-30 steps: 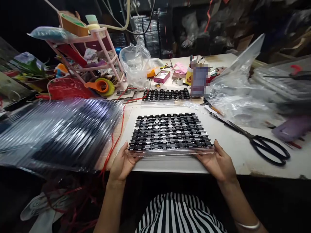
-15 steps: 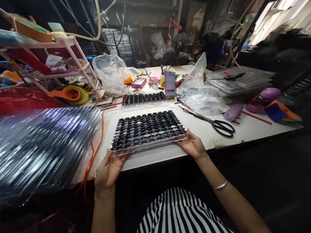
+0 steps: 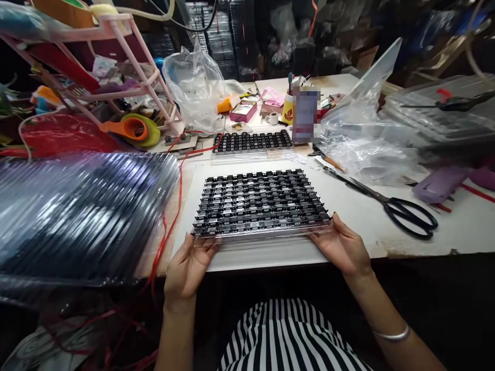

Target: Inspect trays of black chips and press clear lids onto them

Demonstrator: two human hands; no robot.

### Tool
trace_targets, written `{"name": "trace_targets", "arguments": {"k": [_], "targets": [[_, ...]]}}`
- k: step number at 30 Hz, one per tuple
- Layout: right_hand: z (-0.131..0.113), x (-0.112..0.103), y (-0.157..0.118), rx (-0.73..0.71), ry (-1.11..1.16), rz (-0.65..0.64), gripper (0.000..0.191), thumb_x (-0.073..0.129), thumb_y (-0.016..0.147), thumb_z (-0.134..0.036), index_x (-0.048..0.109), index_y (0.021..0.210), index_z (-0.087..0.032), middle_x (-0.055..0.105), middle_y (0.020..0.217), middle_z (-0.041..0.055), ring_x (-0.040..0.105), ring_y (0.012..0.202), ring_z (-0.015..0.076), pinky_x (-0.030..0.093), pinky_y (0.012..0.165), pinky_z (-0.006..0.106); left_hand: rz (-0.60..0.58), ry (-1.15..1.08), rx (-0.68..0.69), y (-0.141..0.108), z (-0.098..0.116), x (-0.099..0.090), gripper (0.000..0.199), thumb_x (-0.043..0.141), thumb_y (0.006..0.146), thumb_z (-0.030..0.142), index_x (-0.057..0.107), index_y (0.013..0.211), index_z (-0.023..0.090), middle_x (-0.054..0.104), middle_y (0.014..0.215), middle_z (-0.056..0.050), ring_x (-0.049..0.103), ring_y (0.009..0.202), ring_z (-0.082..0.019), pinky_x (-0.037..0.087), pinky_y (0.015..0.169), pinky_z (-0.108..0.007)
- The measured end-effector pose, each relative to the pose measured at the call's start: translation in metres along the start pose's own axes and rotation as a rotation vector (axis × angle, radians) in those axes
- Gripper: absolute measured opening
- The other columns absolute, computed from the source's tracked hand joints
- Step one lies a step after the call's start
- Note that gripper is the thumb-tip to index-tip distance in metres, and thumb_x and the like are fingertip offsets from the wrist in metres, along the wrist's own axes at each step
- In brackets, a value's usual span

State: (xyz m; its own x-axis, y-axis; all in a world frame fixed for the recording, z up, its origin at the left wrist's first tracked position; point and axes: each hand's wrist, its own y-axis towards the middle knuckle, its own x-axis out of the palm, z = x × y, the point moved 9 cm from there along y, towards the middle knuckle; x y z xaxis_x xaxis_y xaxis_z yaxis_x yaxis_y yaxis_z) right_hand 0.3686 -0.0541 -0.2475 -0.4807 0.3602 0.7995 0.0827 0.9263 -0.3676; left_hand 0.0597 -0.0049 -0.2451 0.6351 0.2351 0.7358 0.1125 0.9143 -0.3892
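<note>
A clear plastic tray (image 3: 266,233) filled with rows of small black parts (image 3: 259,201) is held above the white work surface, near its front edge. At its front left corner, my left hand (image 3: 190,265) is closed, fingers under the rim and thumb at the side. My right hand (image 3: 343,246) grips the front right corner in the same way, with some fingertips hidden beneath the tray. Behind it lies a second tray of similar black parts (image 3: 253,140). To the right of my right hand lie scissors with black handles (image 3: 410,216).
On the left is a big stack of shiny plastic trays (image 3: 77,216), with red string (image 3: 170,226) beside it. A pink rack (image 3: 147,77) stands behind that. Clear plastic bags (image 3: 359,149) and a purple object (image 3: 441,184) lie at right. A yellow cup (image 3: 288,109) holds tools at the back.
The camera view has turned left and down, so the scene sits farther right. Both hands still hold the tray, which looks more level and square-on now.
</note>
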Motion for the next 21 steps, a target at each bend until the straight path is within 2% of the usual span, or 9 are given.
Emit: {"name": "trace_targets", "arguments": {"k": [5, 10, 18, 21], "targets": [[0.0009, -0.0034, -0.0011, 0.036, -0.033, 0.011, 0.038, 0.032, 0.098, -0.036, 0.067, 0.110, -0.027, 0.068, 0.117, 0.0007, 0.059, 0.114, 0.0192, 0.043, 0.104, 0.047, 0.034, 0.002, -0.034, 0.0004, -0.0016, -0.0023, 0.041, 0.028, 0.096, 0.019, 0.061, 0.120, 0.024, 0.072, 0.104, -0.009, 0.067, 0.094, -0.023, 0.055, 0.084, -0.046], [0.0004, -0.0073, -0.0013, 0.031, -0.027, 0.037, 0.035, 0.034, 0.097, -0.032, 0.066, 0.111, -0.029, 0.067, 0.119, 0.0004, 0.058, 0.117, 0.0193, 0.043, 0.104, 0.047, 0.044, -0.010, -0.041, -0.0012, -0.0010, -0.0027, 0.041, 0.028, 0.096, 0.019, 0.061, 0.119, 0.025, 0.072, 0.103, -0.008, 0.068, 0.093, -0.023, 0.055, 0.084, -0.046], [0.0003, -0.0025, 0.0017, -0.018, -0.060, -0.011, 0.033, 0.036, 0.098, -0.030, 0.066, 0.110, -0.027, 0.069, 0.115, 0.0002, 0.060, 0.112, 0.0175, 0.045, 0.102, 0.045, 0.130, 0.001, -0.033, 0.0011, 0.0003, -0.0070, 0.042, 0.026, 0.096, 0.021, 0.061, 0.118, 0.023, 0.073, 0.095, -0.009, 0.069, 0.088, -0.023, 0.057, 0.079, -0.046], [-0.0007, 0.0007, 0.0017, -0.042, -0.051, -0.034, 0.032, 0.037, 0.098, -0.029, 0.066, 0.109, -0.025, 0.069, 0.114, 0.0010, 0.060, 0.111, 0.0185, 0.046, 0.101, 0.046, 0.159, 0.005, -0.032, 0.0008, 0.0007, -0.0083, 0.043, 0.024, 0.095, 0.020, 0.059, 0.121, 0.025, 0.073, 0.100, -0.009, 0.069, 0.089, -0.024, 0.057, 0.078, -0.046]]}}
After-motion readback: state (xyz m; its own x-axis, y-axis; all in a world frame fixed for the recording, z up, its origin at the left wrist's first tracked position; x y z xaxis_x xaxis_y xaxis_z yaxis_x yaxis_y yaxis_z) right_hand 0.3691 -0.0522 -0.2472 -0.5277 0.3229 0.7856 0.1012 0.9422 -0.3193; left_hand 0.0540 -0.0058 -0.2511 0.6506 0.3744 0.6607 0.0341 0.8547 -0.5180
